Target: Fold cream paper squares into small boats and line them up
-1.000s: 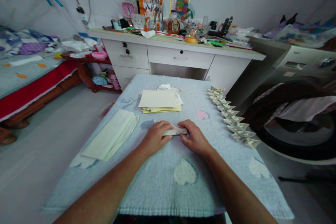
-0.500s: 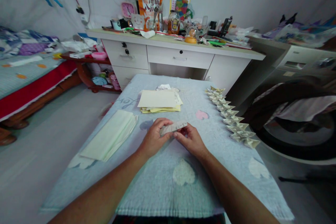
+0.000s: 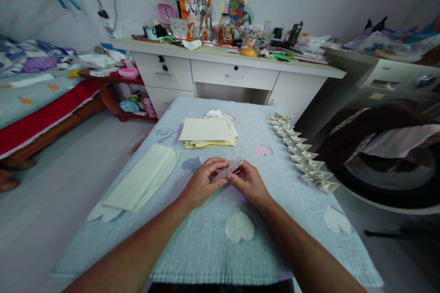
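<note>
The worktop (image 3: pixel 202 247), covered by a pale blue patterned cloth, carries a stack of cream and yellow paper (image 3: pixel 206 129) at far centre, just beyond the hands, with crumpled white paper (image 3: pixel 213 113) behind it. To the left lies a sheaf of pale green paper (image 3: pixel 139 178), set aslant; along the right edge runs a row of boat-shaped paper folds (image 3: pixel 302 155), well apart from the hands. A drawer unit (image 3: pixel 235 75) stands at the far side, a bed (image 3: pixel 48 89) to the left and a washing machine (image 3: pixel 392 82) to the right. The small folded paper piece (image 3: pixel 229 168) is at the centre of the worktop, between the two hands. The left hand (image 3: pixel 205 179) is partly closed, pinching its left end; the right hand (image 3: pixel 250 184) is likewise curled, gripping its right end. The thumbs nearly meet, and the fingers conceal both ends. Whether the paper touches the cloth cannot be told. Compared with half a second ago, the paper is turned so that less of its marked face shows; the hands have scarcely shifted, and the stack, sheaf and row are unchanged.
</note>
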`<action>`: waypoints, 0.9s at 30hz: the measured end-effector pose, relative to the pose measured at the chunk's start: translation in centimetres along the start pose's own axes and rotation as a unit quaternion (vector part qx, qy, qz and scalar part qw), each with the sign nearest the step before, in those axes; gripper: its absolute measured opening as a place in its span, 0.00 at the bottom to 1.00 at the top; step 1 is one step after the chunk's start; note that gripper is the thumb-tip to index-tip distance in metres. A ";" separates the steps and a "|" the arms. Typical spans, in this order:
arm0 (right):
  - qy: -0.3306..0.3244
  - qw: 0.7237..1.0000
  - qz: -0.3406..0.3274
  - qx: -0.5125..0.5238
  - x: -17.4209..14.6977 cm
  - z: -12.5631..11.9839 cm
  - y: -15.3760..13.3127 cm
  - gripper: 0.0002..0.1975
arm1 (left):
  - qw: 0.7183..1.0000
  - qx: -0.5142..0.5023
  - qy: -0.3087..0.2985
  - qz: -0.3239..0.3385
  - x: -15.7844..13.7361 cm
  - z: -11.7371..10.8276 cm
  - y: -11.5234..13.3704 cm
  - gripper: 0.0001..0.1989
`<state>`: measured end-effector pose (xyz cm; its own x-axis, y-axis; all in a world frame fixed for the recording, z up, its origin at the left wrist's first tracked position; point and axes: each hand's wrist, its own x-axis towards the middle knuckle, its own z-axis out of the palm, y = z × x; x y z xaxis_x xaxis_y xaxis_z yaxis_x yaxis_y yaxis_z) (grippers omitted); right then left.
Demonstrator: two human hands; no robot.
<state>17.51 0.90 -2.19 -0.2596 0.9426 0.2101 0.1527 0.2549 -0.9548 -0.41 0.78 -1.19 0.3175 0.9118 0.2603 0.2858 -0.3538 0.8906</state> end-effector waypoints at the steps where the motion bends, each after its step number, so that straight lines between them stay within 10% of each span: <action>1: 0.000 1.000 0.001 -0.001 0.0 0.0 0.0 0.13 | 1.000 -0.007 -0.002 -0.002 0.0 0.0 0.0 0.15; 21: -0.005 0.999 -0.033 -0.028 -0.2 -0.1 -1.2 0.10 | 0.999 0.004 -0.025 0.030 -0.3 -0.2 0.6 0.15; 27: 0.091 0.994 -0.038 -0.045 -0.3 -0.3 -1.2 0.13 | 0.999 -0.020 -0.033 -0.021 -0.4 -0.3 0.6 0.18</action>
<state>17.65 0.42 -1.06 -0.0984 0.9410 0.3237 0.2257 0.3379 -0.9137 -0.70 0.29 -0.68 0.3649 0.9094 0.1995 0.2632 -0.3063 0.9148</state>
